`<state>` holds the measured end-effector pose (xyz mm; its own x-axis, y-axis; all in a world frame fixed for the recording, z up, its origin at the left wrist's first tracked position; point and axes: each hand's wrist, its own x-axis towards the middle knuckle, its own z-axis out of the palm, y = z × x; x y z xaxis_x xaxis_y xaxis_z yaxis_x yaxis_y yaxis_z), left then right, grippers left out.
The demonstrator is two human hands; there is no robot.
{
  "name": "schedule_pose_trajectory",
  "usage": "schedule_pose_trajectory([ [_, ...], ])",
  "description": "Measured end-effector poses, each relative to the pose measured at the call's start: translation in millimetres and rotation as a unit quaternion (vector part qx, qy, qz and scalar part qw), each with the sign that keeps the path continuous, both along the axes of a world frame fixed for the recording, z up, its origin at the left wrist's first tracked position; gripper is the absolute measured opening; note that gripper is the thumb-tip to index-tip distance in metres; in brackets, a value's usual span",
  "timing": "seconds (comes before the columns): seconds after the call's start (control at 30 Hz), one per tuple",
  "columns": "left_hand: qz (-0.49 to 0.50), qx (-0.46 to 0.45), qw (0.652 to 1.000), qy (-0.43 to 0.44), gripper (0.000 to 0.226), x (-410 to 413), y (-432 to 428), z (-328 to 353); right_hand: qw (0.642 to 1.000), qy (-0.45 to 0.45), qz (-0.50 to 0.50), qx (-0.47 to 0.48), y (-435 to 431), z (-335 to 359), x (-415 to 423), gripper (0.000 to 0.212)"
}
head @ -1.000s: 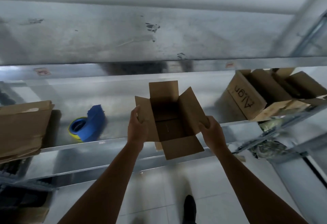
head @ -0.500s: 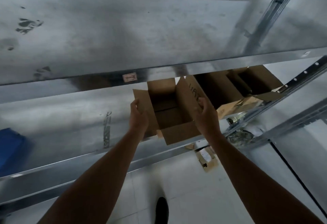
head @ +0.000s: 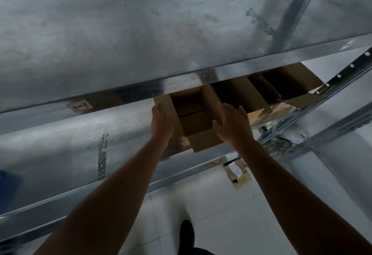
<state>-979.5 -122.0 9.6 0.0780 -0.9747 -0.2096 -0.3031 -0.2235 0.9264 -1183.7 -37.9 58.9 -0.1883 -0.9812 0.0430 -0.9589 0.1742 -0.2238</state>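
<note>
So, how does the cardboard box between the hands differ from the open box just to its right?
The box between the hands is flanked by the left hand and the right hand; the neighbouring box is not. Inside, the box between the hands shows its bottom flaps; the neighbouring box is dark inside. Both are open brown cardboard boxes.
</note>
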Motion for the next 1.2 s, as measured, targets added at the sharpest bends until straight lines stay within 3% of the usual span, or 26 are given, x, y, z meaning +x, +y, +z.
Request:
schedule_pose_trajectory([
  [0.17,-0.012,0.001,1.0,0.004,0.052,-3.7,-1.9,13.2,0.999,-0.002,0.009,-0.044,0.5,-1.2,6.7,0.07],
  [0.27,-0.035,-0.05,0.998,-0.015,0.039,1.0,3.4,22.7,0.996,-0.032,0.043,-0.074,1.8,1.8,22.4,0.063],
  [0.4,-0.04,-0.04,0.997,-0.047,0.052,43.4,21.1,22.8,0.992,-0.048,0.107,-0.047,2.8,-3.2,70.8,0.064],
  [0.6,-0.05,-0.106,0.958,-0.26,0.046,177.6,71.7,25.9,0.974,-0.092,0.205,-0.029,8.9,-0.4,184.1,0.067],
  [0.7,-0.014,-0.109,0.942,-0.316,0.045,259.4,108.9,27.1,0.96,-0.091,0.262,-0.033,18.9,4.5,263.1,0.074],
  [0.87,0.083,-0.077,0.931,-0.347,0.047,390.4,179.4,37.9,0.936,-0.093,0.341,-0.004,58.1,21.2,409.0,0.077],
  [1.07,0.223,-0.053,0.91,-0.345,0.077,545.5,260.4,47.2,0.907,-0.118,0.404,0.007,100.7,25.2,572.6,0.077],
  [1.2,0.261,-0.025,0.908,-0.326,0.066,622.7,293.1,53.9,0.891,-0.145,0.43,0.024,117.0,14.9,654.3,0.071],
])
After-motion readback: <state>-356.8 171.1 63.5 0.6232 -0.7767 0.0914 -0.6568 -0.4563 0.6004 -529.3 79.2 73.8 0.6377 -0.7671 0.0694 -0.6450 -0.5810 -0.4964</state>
